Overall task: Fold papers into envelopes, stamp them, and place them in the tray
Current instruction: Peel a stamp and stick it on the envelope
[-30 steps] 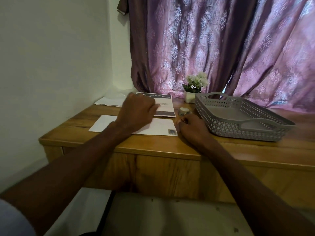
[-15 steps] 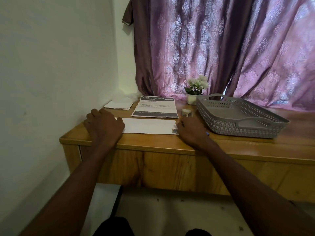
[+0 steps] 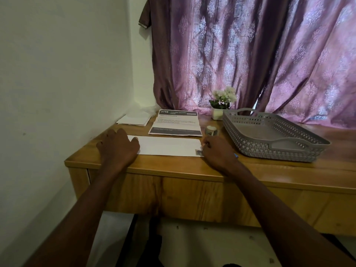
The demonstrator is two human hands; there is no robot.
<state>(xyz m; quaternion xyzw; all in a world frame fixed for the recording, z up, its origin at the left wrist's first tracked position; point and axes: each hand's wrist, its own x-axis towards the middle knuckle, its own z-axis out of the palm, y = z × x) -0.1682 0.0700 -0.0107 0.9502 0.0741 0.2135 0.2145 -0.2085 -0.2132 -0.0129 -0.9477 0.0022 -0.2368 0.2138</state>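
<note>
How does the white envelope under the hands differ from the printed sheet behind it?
The white envelope is blank but for a stamp at its right corner; the printed sheet carries text and dark bands. The envelope has both hands at its ends; the sheet lies untouched. Both lie flat on the desk.

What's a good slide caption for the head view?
Both hands rest at the stamped envelope's ends beside the gray tray.

You are looking at a white envelope (image 3: 165, 145) carrying a small dark stamp (image 3: 199, 152) at its 4 o'clock corner, lying on a honey-brown wood-grain desk (image 3: 192, 170). At 12 o'clock a mauve curtain (image 3: 250, 54) is showing a pale leaf motif, and a grey lattice-pierced tray (image 3: 269, 139) is sitting at 3 o'clock. The white sheet (image 3: 174, 123) is bearing black bands.
</note>
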